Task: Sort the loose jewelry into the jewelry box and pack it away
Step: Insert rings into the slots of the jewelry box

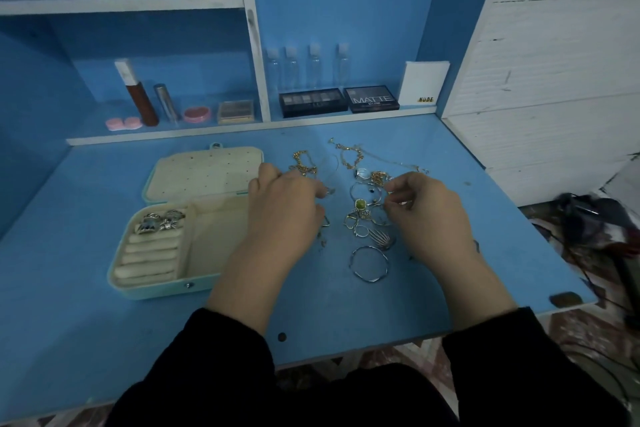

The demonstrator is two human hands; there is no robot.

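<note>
On the blue desk (pixel 104 340), right of centre, the loose jewelry (pixel 363 215) is lying in a tangled heap of thin hoops, rings and gold links, with a green-stone ring (pixel 361 204) sitting in the middle of it. A silver bangle (pixel 369 263) is lying at the near edge of the heap, and a gold chain (pixel 304 163) is lying apart at the far left of it. The right hand (pixel 429 211) is hovering over the heap's right side, its fingers curling in and thumb and forefinger pinching a small thin piece of the heap; which piece is too small to tell. The left hand (pixel 284 208) is reaching down just left of the heap with its fingers bending toward the desk; whether it is gripping anything I cannot tell.

Left of the hands, the jewelry box (pixel 152 288) is standing open, its lid (pixel 204 172) lying back flat. A few silver rings (pixel 161 220) are sitting in the far end of its rolled left compartment. Black sleeves (pixel 214 357) are covering both forearms.

Behind the desk, two dark palettes (pixel 313 101) are lying side by side on a low shelf, clear bottles (pixel 304 64) are standing behind them, and a white card (pixel 424 81) is leaning to their right.
</note>
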